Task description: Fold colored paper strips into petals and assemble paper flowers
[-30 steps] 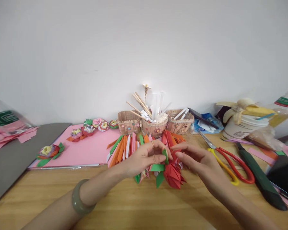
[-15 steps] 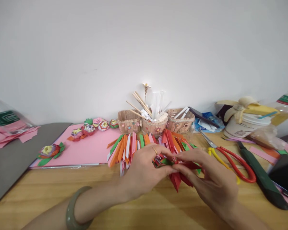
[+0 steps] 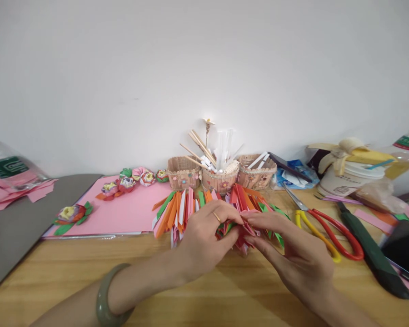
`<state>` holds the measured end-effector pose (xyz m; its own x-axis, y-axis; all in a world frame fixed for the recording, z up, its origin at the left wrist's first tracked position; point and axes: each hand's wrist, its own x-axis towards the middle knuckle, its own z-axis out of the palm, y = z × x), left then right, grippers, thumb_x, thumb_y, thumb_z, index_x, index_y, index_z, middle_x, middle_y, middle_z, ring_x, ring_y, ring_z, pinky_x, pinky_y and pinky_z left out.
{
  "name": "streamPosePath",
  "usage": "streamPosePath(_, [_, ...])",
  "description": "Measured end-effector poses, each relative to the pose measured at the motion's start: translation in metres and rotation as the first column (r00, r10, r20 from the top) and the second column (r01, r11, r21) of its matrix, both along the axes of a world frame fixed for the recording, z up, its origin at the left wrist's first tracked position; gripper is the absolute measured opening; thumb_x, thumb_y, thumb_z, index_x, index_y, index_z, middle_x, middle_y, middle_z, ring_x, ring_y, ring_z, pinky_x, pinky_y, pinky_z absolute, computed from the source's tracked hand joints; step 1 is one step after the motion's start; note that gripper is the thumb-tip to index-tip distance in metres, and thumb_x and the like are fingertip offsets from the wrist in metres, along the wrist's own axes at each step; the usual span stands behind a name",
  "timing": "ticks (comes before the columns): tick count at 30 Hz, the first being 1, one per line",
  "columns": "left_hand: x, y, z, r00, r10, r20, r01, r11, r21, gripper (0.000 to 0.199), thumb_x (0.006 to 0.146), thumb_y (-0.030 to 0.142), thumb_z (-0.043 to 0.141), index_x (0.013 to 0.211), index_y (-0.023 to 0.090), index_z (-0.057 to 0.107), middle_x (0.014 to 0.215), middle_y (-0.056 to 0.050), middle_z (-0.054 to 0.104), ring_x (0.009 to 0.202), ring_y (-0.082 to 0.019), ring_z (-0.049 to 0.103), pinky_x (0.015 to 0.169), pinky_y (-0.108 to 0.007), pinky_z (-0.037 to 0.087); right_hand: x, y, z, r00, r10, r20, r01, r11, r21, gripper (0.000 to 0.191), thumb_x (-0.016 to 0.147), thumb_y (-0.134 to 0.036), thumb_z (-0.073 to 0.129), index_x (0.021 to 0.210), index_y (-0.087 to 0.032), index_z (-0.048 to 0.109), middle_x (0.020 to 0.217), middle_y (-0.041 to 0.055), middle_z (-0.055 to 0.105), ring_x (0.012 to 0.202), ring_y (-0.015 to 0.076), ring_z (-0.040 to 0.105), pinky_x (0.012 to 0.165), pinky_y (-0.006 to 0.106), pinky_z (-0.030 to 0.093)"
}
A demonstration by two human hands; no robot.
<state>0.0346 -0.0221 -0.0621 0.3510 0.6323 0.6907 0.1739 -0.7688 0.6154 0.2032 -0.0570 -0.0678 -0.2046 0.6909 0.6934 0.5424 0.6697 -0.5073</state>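
Note:
Between my two hands is a folded-paper piece [image 3: 248,228] in red and pink, partly covered by fingers. My left hand [image 3: 206,238], with a ring on one finger and a green bangle on the wrist, pinches its left side. From the right, my right hand [image 3: 295,250] pinches it between thumb and fingers. Green paper shows beneath the left fingers. Just behind the hands lie bundles of folded paper strips [image 3: 177,211] in orange, green, white, pink and red; the hands hide part of them.
Three decorated baskets [image 3: 182,177] stand by the wall with sticks and straws. Finished paper flowers [image 3: 71,215] rest around a pink sheet [image 3: 122,211]. At right are scissors [image 3: 337,234], a green-handled cutter [image 3: 375,254], a phone [image 3: 405,250] and a lidded cup [image 3: 351,179] with a banana peel [image 3: 354,152].
Both hands shift slightly, and the right fingers sit differently on the paper piece. Red points that hung below the hands are no longer visible there; pink folds now show between the fingertips.

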Motion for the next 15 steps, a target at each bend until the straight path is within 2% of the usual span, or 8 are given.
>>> streamPosePath(4, [-0.0010, 0.0021, -0.0019, 0.998, -0.049, 0.027, 0.050, 0.997, -0.061, 0.015, 0.075, 0.004, 0.050, 0.078, 0.017, 0.057, 0.077, -0.003, 0.062, 0.073, -0.012, 0.058, 0.066, -0.024, 0.047, 0.0007, 0.0018, 0.0006, 0.999, 0.031, -0.041, -0.032, 0.999, -0.027, 0.024, 0.076, -0.014, 0.062, 0.096, -0.027, 0.062, 0.090, 0.0033, 0.069, 0.080, 0.0195, 0.066, 0.075, 0.035, 0.053])
streamPosePath(15, [0.0003, 0.0023, -0.0041, 0.994, -0.084, 0.067, 0.085, 0.996, -0.013, 0.013, 0.078, 0.006, 0.051, 0.078, 0.017, 0.056, 0.076, -0.003, 0.062, 0.074, -0.011, 0.058, 0.067, -0.024, 0.048, 0.0005, 0.0009, -0.0012, 0.999, -0.007, -0.043, 0.007, 1.000, -0.004, 0.023, 0.075, -0.012, 0.063, 0.093, -0.026, 0.062, 0.088, 0.0019, 0.069, 0.079, 0.0186, 0.065, 0.074, 0.033, 0.053])
